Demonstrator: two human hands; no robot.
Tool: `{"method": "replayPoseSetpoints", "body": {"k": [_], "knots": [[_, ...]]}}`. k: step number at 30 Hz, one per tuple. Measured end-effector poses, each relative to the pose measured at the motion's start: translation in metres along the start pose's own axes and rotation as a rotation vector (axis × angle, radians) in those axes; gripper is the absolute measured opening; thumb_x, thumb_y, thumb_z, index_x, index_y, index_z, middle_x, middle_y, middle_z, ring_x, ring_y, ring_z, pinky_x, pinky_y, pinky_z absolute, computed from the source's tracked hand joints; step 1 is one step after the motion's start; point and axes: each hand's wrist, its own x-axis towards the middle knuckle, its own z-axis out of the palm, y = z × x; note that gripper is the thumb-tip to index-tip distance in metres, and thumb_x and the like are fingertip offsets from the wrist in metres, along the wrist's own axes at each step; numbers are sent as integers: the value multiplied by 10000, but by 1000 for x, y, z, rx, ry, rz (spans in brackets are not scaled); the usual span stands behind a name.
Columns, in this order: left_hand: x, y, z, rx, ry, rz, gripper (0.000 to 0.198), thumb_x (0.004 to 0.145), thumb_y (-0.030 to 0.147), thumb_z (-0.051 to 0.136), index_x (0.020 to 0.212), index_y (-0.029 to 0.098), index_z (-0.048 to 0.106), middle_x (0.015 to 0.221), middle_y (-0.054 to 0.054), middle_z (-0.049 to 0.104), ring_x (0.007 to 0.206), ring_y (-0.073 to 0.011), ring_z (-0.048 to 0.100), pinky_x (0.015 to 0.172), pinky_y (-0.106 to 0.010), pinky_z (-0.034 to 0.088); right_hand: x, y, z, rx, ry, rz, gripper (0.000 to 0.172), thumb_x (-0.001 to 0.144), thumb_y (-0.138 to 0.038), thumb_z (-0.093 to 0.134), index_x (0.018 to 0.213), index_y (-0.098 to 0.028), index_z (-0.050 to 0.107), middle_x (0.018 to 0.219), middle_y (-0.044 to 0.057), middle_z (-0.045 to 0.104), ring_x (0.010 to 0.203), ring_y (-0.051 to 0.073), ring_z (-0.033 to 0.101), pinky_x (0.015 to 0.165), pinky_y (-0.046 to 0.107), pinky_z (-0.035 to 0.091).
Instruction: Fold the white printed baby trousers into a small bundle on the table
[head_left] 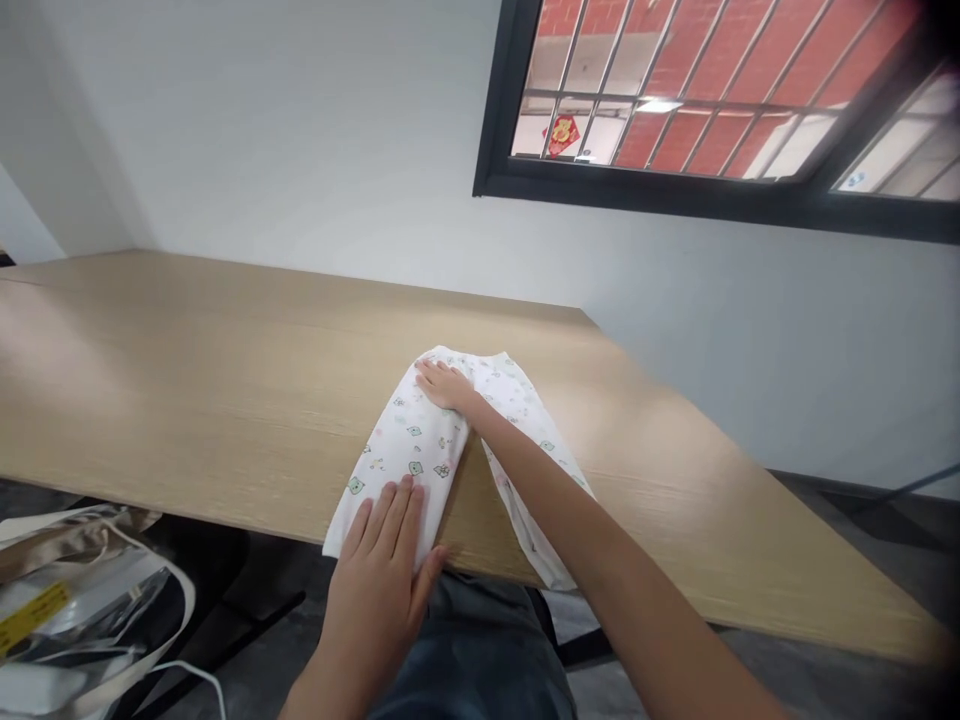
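A pair of small white trousers [414, 428] with a printed pattern of little green and pink figures lies flat on the wooden table. Its waist points toward the wall, and the two legs spread toward me, their ends at the table's front edge. My left hand [386, 550] rests flat on the lower part of the left trouser leg, fingers stretched out. Higher up, near the waist, my right hand [445, 385] lies flat on the fabric with its fingers extended. My right forearm crosses over the right trouser leg and hides part of it.
The light wooden table [225, 400] runs far to the left and narrows against the white wall [300, 130]. A barred window [675, 185] is at upper right. Below the table at left sits an open bag [180, 590] with packages and a white cord.
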Motion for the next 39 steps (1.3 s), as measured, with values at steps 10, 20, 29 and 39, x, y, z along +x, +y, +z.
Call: {"method": "replayPoseSetpoints", "body": {"k": [10, 20, 29, 39], "knots": [[13, 20, -11, -236, -200, -165, 504, 940, 368, 257, 1356, 107, 372, 1408, -99, 364, 1264, -334, 378, 969, -552, 379, -130, 37, -68, 181, -146, -76, 524, 948, -504, 259, 1409, -259, 312, 1465, -24, 240, 1345, 227, 197, 1113, 420, 167], [64, 126, 12, -577, -333, 170, 614, 860, 451, 470, 1291, 14, 451, 1357, -178, 425, 1254, -336, 388, 1055, -460, 329, -168, 51, -21, -67, -93, -138, 575, 956, -440, 179, 1447, -140, 165, 1489, 79, 178, 1365, 248, 73, 1104, 451, 146], [45, 123, 20, -564, -169, 169, 477, 874, 403, 485, 1241, 99, 502, 1316, -102, 501, 1198, -278, 453, 1024, -425, 376, -63, 114, -35, 82, 139, 215, 607, 911, -401, 325, 1447, -160, 174, 1498, 104, 124, 1357, 303, 91, 1082, 497, 102], [94, 130, 1, -573, -487, 64, 452, 742, 591, 587, 1000, 220, 568, 1013, -72, 560, 968, -278, 506, 795, -501, 406, -78, 138, -50, 553, 331, 216, 542, 803, -304, 491, 1323, -156, 454, 1065, 81, 608, 778, 154, 569, 720, 289, 467]]}}
